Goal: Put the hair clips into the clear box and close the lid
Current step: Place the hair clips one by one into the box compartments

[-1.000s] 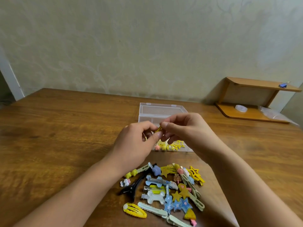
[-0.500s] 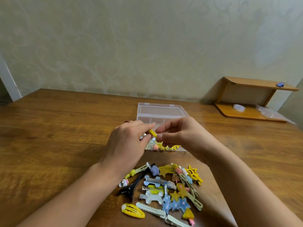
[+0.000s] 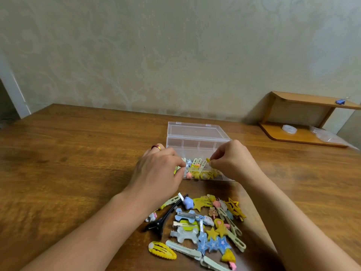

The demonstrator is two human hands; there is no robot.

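Both hands over clear box (image 3: 197, 141): right hand (image 3: 232, 163) pinches yellow clip (image 3: 208, 160); left hand (image 3: 158, 173) curled, contents unclear. Risk: clip slips, lands on tabletop (image 3: 78, 153).

Both forearms enter from bottom corners, converging mid-frame. Left hand (image 3: 158, 171) knuckles up, fingers curled downward, ring on one finger. Right hand (image 3: 232, 163) just right of centre, thumb and forefinger pinched together.

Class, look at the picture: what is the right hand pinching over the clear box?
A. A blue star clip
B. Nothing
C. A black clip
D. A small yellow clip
D: the right hand pinches a small yellow clip above the open clear box.
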